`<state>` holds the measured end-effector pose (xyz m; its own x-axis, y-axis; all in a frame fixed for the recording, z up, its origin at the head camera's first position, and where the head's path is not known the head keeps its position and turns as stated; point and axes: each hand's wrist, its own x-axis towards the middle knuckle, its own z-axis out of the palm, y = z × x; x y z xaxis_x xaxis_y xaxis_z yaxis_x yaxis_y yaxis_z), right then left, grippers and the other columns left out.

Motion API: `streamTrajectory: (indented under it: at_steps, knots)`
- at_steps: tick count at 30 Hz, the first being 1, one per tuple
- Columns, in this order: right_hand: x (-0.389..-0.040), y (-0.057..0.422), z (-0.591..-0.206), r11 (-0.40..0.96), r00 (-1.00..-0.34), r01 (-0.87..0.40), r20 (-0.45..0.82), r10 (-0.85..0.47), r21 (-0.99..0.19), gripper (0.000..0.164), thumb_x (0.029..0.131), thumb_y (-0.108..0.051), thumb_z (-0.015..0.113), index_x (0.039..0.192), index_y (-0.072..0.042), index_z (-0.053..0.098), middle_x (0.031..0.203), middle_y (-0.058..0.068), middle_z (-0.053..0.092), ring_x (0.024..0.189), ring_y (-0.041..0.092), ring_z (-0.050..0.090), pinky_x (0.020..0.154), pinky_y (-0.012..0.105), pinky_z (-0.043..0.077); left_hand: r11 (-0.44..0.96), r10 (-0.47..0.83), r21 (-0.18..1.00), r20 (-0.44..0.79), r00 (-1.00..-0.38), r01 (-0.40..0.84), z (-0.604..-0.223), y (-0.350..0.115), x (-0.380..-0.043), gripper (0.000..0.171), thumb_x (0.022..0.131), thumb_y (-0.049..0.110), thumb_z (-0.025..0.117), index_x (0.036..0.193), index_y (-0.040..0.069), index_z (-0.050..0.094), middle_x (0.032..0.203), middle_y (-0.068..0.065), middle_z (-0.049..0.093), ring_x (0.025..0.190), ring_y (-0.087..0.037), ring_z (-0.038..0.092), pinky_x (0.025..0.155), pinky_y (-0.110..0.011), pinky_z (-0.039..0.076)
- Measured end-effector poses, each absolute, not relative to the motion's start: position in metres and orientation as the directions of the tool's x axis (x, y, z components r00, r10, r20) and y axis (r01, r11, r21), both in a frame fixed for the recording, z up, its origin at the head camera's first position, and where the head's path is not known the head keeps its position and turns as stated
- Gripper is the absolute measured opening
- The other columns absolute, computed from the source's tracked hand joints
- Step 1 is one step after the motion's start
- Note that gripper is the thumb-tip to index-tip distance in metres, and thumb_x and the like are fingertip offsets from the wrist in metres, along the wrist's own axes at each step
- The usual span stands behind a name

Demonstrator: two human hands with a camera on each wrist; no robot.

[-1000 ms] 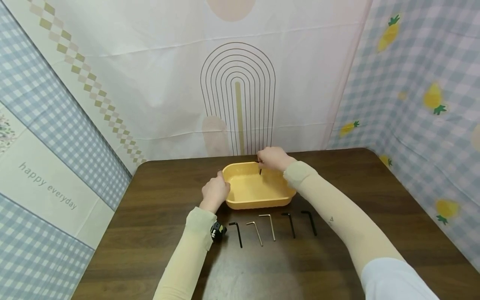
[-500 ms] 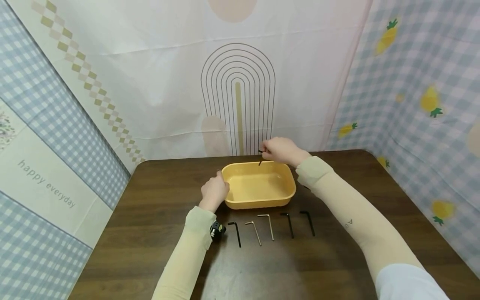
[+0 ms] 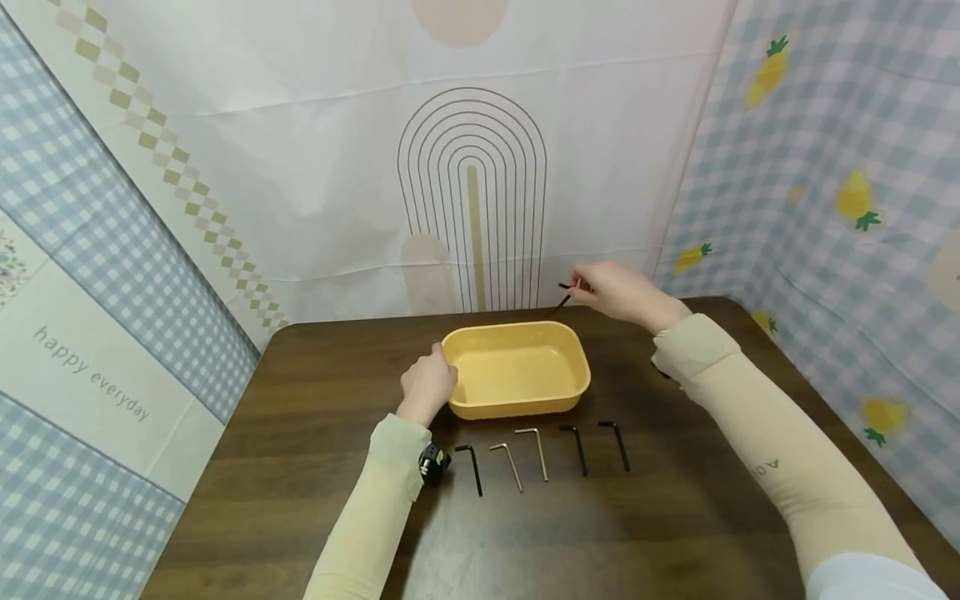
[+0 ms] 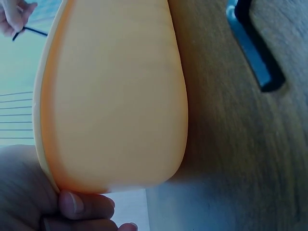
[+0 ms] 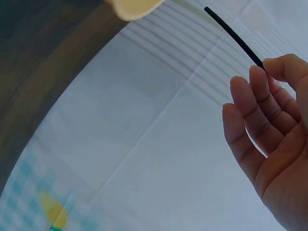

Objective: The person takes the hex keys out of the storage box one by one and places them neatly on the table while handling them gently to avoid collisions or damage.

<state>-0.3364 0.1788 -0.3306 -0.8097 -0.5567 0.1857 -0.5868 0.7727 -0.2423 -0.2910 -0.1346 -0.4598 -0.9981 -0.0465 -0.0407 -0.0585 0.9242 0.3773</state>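
Observation:
A yellow tray stands on the table, and my left hand grips its left end. In the left wrist view, curled fingers lie against the tray's outer wall. My right hand pinches a black hex key between thumb and fingertips, raised beyond the tray's far right corner. In front of the tray several L-shaped hex keys lie in a row: a black one at the left, a silver one, a longer silver one, then a black one and another black one.
The dark wooden table reaches back to a white printed cloth. Checked cloth hangs along the right side, with more at the left. A small black device sits at the left wrist.
My right hand has lifted the black hex key up out of the tray and carried it right, past the far rim. The left hand and the tray have stayed in place.

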Motion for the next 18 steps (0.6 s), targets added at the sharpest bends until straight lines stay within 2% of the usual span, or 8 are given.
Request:
streamTrajectory:
  at_steps: [7,18]
  knots:
    - [-0.324,0.209,-0.329,0.805,-0.828,-0.556,0.219,-0.516,-0.207,0.015,0.099,-0.013,0.061,0.106,-0.003,0.069,0.095,0.01,0.071,0.084,0.025,0.067,0.074,0.046,0.053,0.923,-0.065,0.376,-0.052,-0.996,-0.08,-0.458,-0.137,-0.291,0.057,0.102,0.025,0.051,0.152,0.001,0.039,0.09,-0.016,0.067,0.066,-0.025,0.06,0.062,-0.043,0.05]
    - [-0.289,0.263,-0.319,0.859,-0.866,-0.49,0.199,-0.459,-0.15,0.02,0.099,-0.015,0.062,0.111,0.0,0.068,0.096,0.011,0.07,0.083,0.025,0.067,0.073,0.047,0.053,0.925,-0.06,0.373,-0.046,-0.997,-0.073,-0.46,-0.133,-0.292,0.056,0.102,0.024,0.05,0.152,0.001,0.04,0.097,-0.018,0.069,0.07,-0.026,0.061,0.065,-0.045,0.051]
